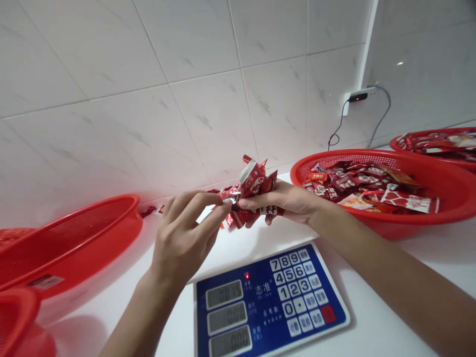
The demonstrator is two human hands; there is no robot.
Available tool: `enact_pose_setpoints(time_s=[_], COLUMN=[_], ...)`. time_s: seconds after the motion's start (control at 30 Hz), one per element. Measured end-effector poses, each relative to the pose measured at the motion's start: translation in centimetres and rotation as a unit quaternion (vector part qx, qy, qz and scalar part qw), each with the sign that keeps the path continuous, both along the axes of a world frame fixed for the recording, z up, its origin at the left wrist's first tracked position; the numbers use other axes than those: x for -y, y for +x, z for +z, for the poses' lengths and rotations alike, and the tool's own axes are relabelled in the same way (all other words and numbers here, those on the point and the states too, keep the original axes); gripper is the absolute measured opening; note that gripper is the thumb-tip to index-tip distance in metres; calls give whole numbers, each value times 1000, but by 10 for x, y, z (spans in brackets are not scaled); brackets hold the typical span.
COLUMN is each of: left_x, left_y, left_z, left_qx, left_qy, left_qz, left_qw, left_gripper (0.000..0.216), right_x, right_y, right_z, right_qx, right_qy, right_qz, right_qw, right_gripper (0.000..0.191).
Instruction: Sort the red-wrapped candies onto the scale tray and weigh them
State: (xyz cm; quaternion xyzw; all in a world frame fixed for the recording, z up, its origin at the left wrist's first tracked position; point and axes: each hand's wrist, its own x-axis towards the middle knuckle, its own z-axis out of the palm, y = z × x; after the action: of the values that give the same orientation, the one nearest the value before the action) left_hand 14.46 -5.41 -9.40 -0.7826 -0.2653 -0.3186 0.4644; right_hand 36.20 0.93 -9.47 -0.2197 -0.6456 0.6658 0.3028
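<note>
My right hand (pixel 288 201) is closed round a bunch of red wrapped candies (pixel 255 186), held above the white counter (pixel 379 322). My left hand (pixel 186 233) reaches in from the left, its thumb and fingers pinched on one small candy at the edge of the bunch. Both hands hover just behind a blue electronic scale (pixel 269 300) with a keypad and three displays. More red candies lie on the counter behind the hands, partly hidden.
A red plastic basket (pixel 439 186) full of red candy packets stands at the right, with another red basket (pixel 433 134) behind it. An empty red basket (pixel 74 238) leans at the left, above smaller red ones. A power strip (pixel 359 96) with cables hangs on the tiled wall.
</note>
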Motion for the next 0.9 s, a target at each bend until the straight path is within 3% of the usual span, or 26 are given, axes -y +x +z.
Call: enact_pose_setpoints(time_s=[0.1, 0.17, 0.2, 0.27, 0.33, 0.37, 0.5, 0.67, 0.9], left_x=[0, 2, 3, 5, 6, 6, 5, 7, 2], left_y=[-3, -1, 2, 7, 12, 13, 7, 0, 9], left_z=[2, 5, 7, 8, 8, 7, 6, 10, 1], left_qx=[3, 107, 186, 312, 346, 338, 331, 351, 374], left_qy=[-36, -126, -197, -375, -520, -560, -578, -556, -596], left_qz=[-30, -34, -28, -16, -18, -21, -19, -11, -48], left_qw=[999, 986, 962, 873, 781, 756, 746, 753, 709], left_gripper=[14, 1, 9, 24, 33, 34, 28, 26, 22], right_x=[-3, -6, -7, -9, -10, -11, -10, -10, -8], right_y=[1, 2, 2, 2, 1, 0, -1, 2, 1], right_z=[-2, -4, -5, -8, -10, -11, -12, -6, -8], right_qx=[14, 18, 20, 27, 31, 32, 39, 54, 59], right_qy=[46, 61, 64, 75, 98, 110, 114, 72, 83], right_qz=[-15, -33, -38, -38, -32, -27, -33, -126, -89], right_qw=[999, 997, 997, 996, 994, 993, 992, 988, 991], right_gripper=[21, 22, 22, 20, 16, 15, 16, 20, 18])
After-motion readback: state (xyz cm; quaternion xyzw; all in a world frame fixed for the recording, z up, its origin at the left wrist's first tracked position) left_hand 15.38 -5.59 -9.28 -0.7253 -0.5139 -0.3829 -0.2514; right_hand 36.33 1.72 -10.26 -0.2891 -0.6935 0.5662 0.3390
